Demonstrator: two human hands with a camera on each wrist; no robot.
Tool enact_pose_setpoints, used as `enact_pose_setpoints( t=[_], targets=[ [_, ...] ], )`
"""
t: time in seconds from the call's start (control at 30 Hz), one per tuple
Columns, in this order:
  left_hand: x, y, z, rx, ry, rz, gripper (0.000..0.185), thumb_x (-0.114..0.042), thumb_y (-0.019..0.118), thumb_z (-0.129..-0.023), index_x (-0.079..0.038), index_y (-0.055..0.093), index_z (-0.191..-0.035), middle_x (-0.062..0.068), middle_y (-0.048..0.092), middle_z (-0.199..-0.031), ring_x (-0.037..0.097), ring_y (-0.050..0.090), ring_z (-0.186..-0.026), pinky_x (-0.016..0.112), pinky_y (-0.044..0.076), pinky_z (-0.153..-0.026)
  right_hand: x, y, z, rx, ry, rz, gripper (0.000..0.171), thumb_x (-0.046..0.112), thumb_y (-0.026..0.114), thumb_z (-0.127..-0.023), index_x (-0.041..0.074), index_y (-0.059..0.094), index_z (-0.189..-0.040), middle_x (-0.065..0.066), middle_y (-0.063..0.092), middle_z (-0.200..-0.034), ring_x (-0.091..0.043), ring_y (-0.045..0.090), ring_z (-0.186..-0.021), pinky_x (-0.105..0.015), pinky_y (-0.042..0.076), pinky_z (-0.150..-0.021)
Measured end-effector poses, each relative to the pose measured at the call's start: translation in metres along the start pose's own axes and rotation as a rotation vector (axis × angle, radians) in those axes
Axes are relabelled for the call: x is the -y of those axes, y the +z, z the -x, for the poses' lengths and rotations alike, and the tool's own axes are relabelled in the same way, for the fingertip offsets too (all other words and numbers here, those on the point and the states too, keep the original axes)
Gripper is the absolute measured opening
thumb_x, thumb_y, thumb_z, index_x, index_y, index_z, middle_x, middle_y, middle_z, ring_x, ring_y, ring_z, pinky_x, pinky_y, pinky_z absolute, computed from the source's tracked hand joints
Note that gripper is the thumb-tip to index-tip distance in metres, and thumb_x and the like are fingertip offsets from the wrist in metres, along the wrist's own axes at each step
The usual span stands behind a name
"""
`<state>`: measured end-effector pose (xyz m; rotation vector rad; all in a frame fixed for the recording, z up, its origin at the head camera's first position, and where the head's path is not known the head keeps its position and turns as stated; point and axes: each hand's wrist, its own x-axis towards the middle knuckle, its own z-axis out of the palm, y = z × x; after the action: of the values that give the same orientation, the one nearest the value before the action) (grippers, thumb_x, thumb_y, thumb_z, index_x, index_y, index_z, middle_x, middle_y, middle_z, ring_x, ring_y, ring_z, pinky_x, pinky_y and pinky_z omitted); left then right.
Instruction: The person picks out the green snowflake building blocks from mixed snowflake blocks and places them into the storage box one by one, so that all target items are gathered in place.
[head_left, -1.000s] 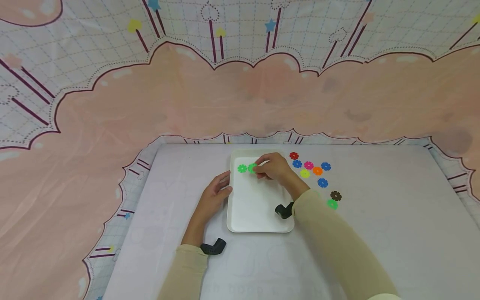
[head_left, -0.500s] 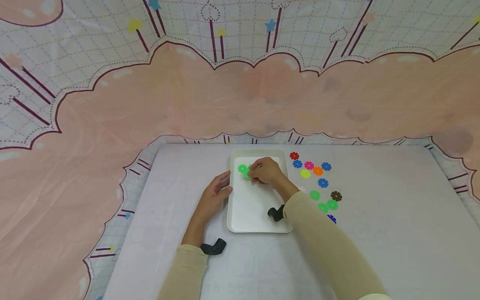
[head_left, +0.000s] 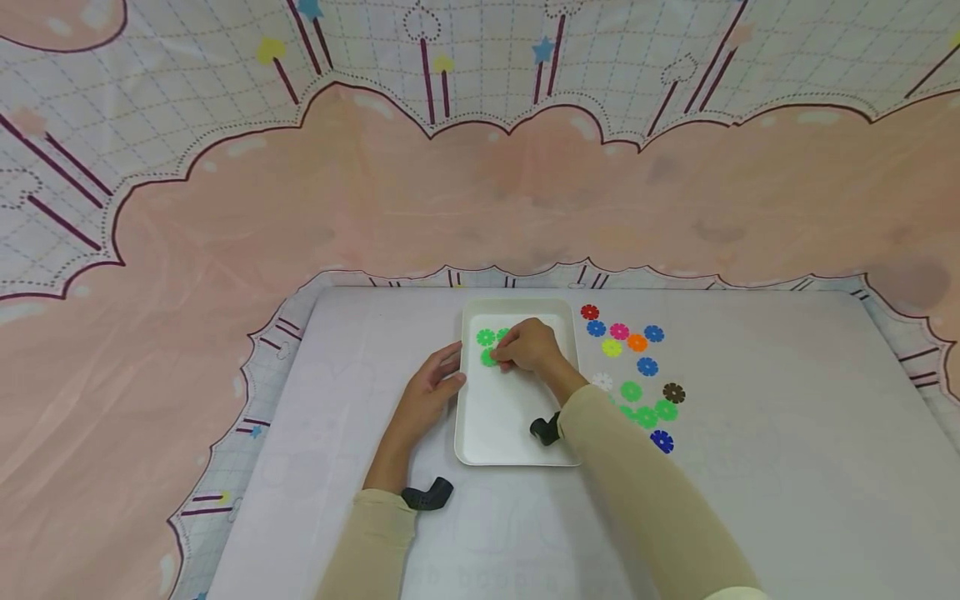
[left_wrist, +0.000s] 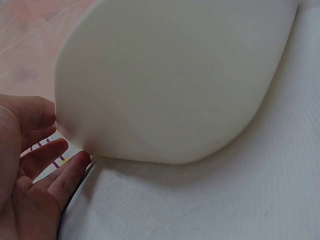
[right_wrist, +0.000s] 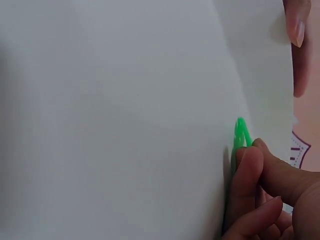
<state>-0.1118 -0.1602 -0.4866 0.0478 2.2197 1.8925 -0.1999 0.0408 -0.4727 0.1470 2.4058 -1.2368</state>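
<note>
My right hand [head_left: 532, 346] pinches a green notched plastic disc [head_left: 487, 357] between thumb and fingers, over the upper left of the white tray [head_left: 510, 425]. In the right wrist view that green disc [right_wrist: 239, 127] stands tilted on edge near the tray's side wall. Another green disc [head_left: 486, 337] lies in the tray's far left corner. Beside it a further green disc [head_left: 502, 335] is partly covered by the fingers. My left hand [head_left: 427, 387] touches the tray's left rim with fairly straight fingers. In the left wrist view these fingers [left_wrist: 75, 172] meet the tray's outer edge.
Right of the tray, several loose discs lie on the white table [head_left: 787, 433], among them a red disc [head_left: 590, 312], an orange disc [head_left: 637, 342], a brown disc [head_left: 674, 392] and a dark blue disc [head_left: 662, 442]. A patterned cloth [head_left: 525, 200] lies beyond the table.
My right hand has moved left and slightly nearer, leaving one green disc beside the first and bringing another below them. The left hand stays at the rim.
</note>
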Motion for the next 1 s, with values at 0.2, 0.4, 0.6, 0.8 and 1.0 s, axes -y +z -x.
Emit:
enact_pose_setpoints(
  t=[0.2,0.4,0.6,0.8,1.0],
  targets=[
    [0.011,-0.001,-0.005,-0.006,0.012,-0.004,0.056,-0.010,0.059,-0.102,-0.013,0.041,-0.156,0.019,0.047,-0.156,0.036,0.047,-0.145,0.054,0.044,-0.114,0.002,0.003,0.002,-0.031,0.014,0.037,0.020,0.025,0.086,-0.083,0.009,0.075,-0.085,-0.002,0.070,-0.063,-0.011,0.067,-0.058,-0.026,0.046,-0.065],
    [0.025,-0.002,-0.010,-0.013,0.032,-0.007,0.056,-0.014,0.062,-0.102,-0.019,0.044,-0.154,0.015,0.050,-0.155,0.033,0.050,-0.143,0.053,0.046,-0.112,0.004,0.004,0.001,-0.048,0.035,0.075,0.022,0.029,0.087,-0.082,0.012,0.074,-0.082,-0.001,0.070,-0.062,-0.013,0.066,-0.061,-0.029,0.045,-0.066],
    [0.025,-0.003,-0.010,-0.012,0.055,-0.006,0.054,-0.015,0.063,-0.101,-0.022,0.047,-0.152,0.012,0.052,-0.153,0.032,0.051,-0.141,0.053,0.048,-0.111,0.008,0.003,0.003,-0.046,0.042,0.093,0.022,0.030,0.087,-0.081,0.013,0.074,-0.081,0.000,0.070,-0.061,-0.013,0.065,-0.063,-0.031,0.044,-0.065],
    [0.025,-0.003,-0.010,-0.012,0.050,-0.013,0.054,-0.016,0.063,-0.101,-0.022,0.047,-0.152,0.012,0.051,-0.154,0.031,0.051,-0.142,0.052,0.047,-0.112,0.009,0.003,0.004,-0.056,0.039,0.090,0.022,0.030,0.088,-0.081,0.014,0.073,-0.079,0.000,0.069,-0.060,-0.013,0.065,-0.060,-0.031,0.043,-0.065],
    [0.025,-0.004,-0.010,-0.003,0.063,-0.010,0.055,-0.016,0.063,-0.101,-0.020,0.045,-0.153,0.014,0.050,-0.155,0.033,0.050,-0.143,0.053,0.047,-0.111,0.009,0.004,0.005,-0.061,0.040,0.082,0.022,0.030,0.087,-0.081,0.014,0.072,-0.078,-0.001,0.069,-0.061,-0.014,0.065,-0.060,-0.032,0.043,-0.065]
  ],
)
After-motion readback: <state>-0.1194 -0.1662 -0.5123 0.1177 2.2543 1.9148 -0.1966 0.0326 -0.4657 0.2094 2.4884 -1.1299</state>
